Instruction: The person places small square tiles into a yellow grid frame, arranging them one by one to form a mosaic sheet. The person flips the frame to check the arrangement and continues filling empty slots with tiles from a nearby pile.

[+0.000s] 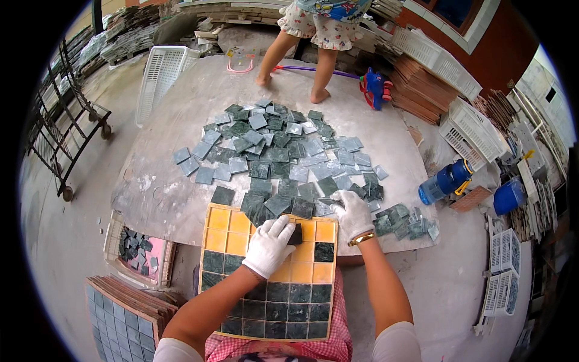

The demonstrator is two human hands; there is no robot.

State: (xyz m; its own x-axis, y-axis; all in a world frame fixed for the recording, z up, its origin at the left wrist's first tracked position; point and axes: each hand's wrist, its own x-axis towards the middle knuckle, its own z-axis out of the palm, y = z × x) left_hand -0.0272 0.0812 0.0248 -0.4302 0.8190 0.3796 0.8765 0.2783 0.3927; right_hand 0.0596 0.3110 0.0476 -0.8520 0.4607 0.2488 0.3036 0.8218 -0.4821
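Outdoor concrete yard, low round slab [157,193] as work surface, stacks of tiles and white crates [161,78] around its edge. Yellow grid tray [226,220] resting at near edge of slab, over the lap; lower rows filled with dark green tiles, upper two rows mostly bare yellow cells, one dark tile already seated at upper right. Left hand [269,245], white glove, fingers curled around a dark square tile [295,234], pinched at its edge and held over a bare cell in the tray's second row. Right hand [351,212], white glove, gold bangle at wrist, fingers bent and pressed down on loose tiles just beyond tray's upper right corner; whether one is gripped: cannot tell. Tile heap [283,151] spread beyond tray, grey-green and dark pieces mixed, some face down. Blue bottle [445,181] lying to right of tray, off the slab. Pink basket [142,247] with offcuts left of tray. Bare legs of a child standing at far side of heap. Risks, judged: tile set askew in cell, riding on a divider rib; tray overhanging slab edge, liable to tip if pressed at near end; child stepping into heap, scattering pieces.
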